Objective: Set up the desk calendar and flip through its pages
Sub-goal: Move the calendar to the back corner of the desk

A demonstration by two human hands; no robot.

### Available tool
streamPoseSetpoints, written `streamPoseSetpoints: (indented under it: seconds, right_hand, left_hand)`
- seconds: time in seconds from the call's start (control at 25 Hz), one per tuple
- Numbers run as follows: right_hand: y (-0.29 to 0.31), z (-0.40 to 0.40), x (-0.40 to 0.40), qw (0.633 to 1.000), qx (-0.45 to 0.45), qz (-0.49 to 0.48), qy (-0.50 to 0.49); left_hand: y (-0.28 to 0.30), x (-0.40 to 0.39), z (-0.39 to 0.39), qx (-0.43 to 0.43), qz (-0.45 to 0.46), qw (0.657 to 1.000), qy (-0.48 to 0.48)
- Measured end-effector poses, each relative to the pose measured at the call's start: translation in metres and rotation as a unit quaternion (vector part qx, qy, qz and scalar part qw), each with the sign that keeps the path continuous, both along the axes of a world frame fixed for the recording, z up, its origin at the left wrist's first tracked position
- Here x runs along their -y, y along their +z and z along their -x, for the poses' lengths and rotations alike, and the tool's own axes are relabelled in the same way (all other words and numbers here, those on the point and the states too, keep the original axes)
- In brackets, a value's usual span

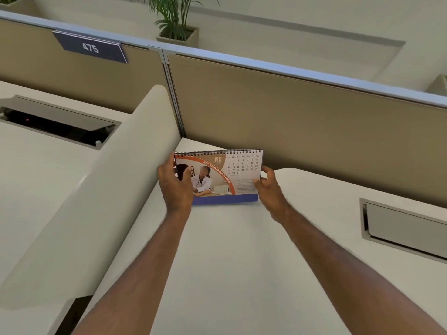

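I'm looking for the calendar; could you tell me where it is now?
The desk calendar stands mid-frame on the white desk, just before the tan partition, held between both hands.

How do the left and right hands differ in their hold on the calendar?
The left hand wraps the spiral-bound June desk calendar's left edge, thumb over the picture; the right hand pinches its lower right corner, fingers half curled. Both grip the standing calendar on the white desk.

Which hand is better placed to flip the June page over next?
Probably the right hand: its fingers pinch the calendar page's lower right corner, free to lift. The left hand wraps the left edge, steadying it.
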State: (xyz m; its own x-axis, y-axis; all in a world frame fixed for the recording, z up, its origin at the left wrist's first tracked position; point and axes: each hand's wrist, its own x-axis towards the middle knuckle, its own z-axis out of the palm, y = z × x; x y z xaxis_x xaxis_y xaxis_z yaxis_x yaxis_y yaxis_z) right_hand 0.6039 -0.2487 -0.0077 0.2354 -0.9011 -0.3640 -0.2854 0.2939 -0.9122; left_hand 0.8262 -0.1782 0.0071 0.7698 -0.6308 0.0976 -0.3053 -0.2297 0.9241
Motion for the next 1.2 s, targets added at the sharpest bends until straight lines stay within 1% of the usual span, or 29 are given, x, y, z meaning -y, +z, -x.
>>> streamPoseSetpoints:
  seconds: [0.2, 0.36, 0.48, 0.56, 0.88, 1.04, 1.2]
  right_hand:
    - [-0.010, -0.021, 0.022, 1.000, 0.012, 0.012, 0.004]
    - [-0.016, -0.029, 0.026, 0.999, 0.017, 0.027, 0.010]
    - [-0.023, -0.029, 0.021, 0.999, 0.020, 0.036, 0.018]
    - [-0.027, -0.027, 0.016, 0.999, 0.017, 0.041, 0.025]
    - [-0.030, -0.024, 0.008, 0.998, -0.015, 0.034, 0.045]
    - [-0.031, -0.023, 0.007, 0.997, -0.023, 0.032, 0.060]
    - [-0.032, -0.021, 0.006, 0.997, -0.025, 0.030, 0.067]
  left_hand:
    - [-0.015, 0.011, -0.022, -0.010, 0.042, 0.999, -0.010]
    - [-0.024, 0.008, -0.025, -0.002, 0.045, 0.999, -0.009]
    - [-0.031, 0.001, -0.020, 0.026, 0.045, 0.999, -0.016]
    - [-0.036, -0.004, -0.016, 0.029, 0.048, 0.998, -0.026]
    - [-0.046, -0.016, -0.016, -0.002, 0.013, 0.998, -0.068]
    - [-0.048, -0.019, -0.016, -0.038, 0.005, 0.996, -0.081]
    - [-0.054, -0.022, -0.016, -0.040, -0.005, 0.995, -0.089]
